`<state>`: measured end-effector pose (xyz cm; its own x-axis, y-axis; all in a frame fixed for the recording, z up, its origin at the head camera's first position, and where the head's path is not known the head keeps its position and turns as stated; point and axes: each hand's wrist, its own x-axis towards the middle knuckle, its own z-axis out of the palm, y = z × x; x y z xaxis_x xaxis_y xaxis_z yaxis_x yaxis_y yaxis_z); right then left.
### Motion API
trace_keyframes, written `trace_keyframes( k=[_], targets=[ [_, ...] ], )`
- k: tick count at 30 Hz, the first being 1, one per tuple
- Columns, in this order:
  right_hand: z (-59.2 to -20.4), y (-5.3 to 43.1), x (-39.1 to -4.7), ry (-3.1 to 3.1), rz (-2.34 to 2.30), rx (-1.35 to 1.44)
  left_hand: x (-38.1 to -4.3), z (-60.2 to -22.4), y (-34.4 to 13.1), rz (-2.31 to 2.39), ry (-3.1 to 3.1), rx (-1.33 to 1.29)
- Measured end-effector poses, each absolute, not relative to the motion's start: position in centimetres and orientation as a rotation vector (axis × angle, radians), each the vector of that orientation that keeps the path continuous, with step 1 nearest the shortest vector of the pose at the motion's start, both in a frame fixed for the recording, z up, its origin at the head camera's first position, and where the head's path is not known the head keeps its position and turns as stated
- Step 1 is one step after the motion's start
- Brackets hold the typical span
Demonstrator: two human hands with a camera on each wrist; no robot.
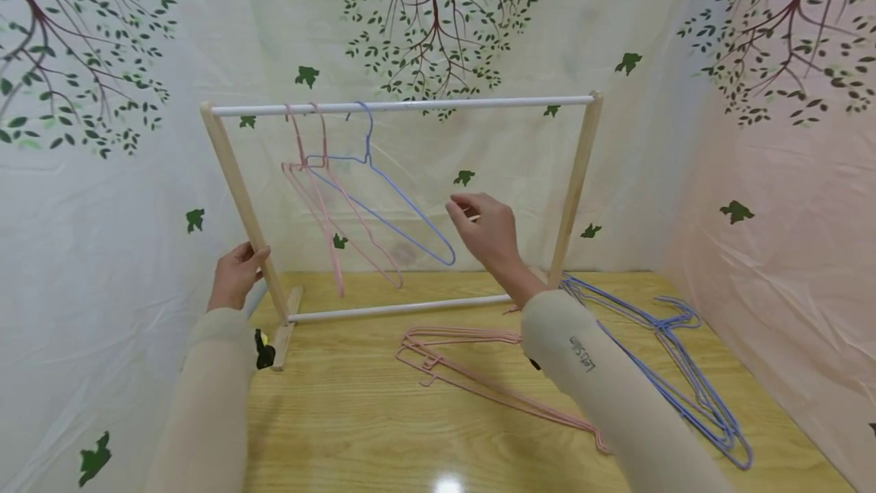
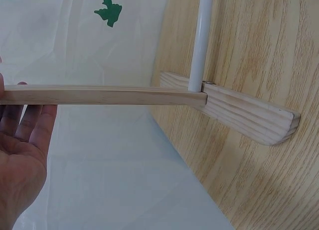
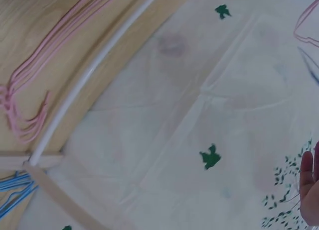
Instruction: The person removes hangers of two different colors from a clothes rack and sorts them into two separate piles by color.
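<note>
In the head view my left hand (image 1: 234,277) grips the left wooden post of a small clothes rack (image 1: 404,106). The left wrist view shows the fingers of that hand (image 2: 22,155) on one side of the post (image 2: 109,94). Two pink hangers (image 1: 325,147) and a blue hanger (image 1: 411,204) hang from the rack's white top bar, left of its middle. My right hand (image 1: 489,230) is in the air just right of the blue hanger's lower corner, fingers loosely bent, with nothing visible in them. Only part of that hand (image 3: 310,190) shows in the right wrist view.
Several pink hangers (image 1: 493,385) lie stacked on the wooden table (image 1: 342,432) before the rack, partly under my right sleeve. To the right lie several blue hangers (image 1: 684,371). A black object (image 1: 264,350) is by the rack's left foot. Printed sheets (image 1: 650,173) surround the table.
</note>
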<state>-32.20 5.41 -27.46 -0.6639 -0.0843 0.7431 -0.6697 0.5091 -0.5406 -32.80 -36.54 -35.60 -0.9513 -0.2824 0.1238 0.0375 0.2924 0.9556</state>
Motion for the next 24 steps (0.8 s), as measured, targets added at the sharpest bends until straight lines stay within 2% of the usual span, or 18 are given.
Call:
trace_keyframes(
  k=[10,24],
  targets=[
    [-26.7,1.2,-32.3,-2.349,1.038,0.547,-32.7,-35.4,-36.5,-1.728,-2.306,0.228],
    [-27.2,-0.3,-32.8,-2.333,1.077,0.474,-32.8,-35.5,-36.6,-1.742,-2.279,0.223]
  ],
)
